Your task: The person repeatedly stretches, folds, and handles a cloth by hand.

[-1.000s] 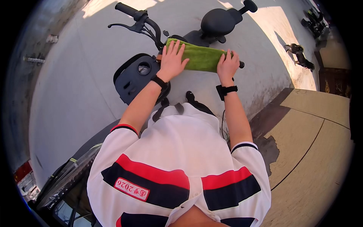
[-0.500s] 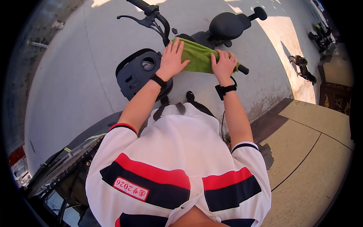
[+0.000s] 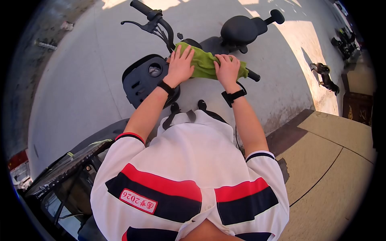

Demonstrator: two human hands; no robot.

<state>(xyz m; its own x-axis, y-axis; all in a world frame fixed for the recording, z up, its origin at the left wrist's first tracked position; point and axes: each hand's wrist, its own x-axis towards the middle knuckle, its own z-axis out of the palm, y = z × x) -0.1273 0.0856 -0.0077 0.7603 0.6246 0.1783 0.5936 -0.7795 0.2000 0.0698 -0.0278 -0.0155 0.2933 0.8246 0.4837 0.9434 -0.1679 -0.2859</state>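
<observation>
A green cloth (image 3: 203, 64) lies draped and wrinkled over the near side of a black scooter's handlebar, whose grip (image 3: 253, 75) sticks out at its right end. My left hand (image 3: 181, 67) rests on the cloth's left part, fingers stretched out and slightly apart. On the right part, my right hand (image 3: 227, 71) has its fingers bent over the cloth, gripping it against the bar. What lies beneath the cloth is hidden. The dark front basket (image 3: 136, 82) is just left of my left hand.
The scooter's seat (image 3: 239, 30) is beyond the bar, and the other handlebar end with its brake lever (image 3: 134, 25) points up-left. A dog (image 3: 325, 76) stands at the right on the concrete. Tan panels (image 3: 321, 160) lie at lower right; a dark vehicle (image 3: 68, 193) is lower left.
Both hands have shifted slightly left with the cloth, which is now more bunched. The handlebar has turned a little, and my right hand's fingers are more bent. The dog has moved slightly.
</observation>
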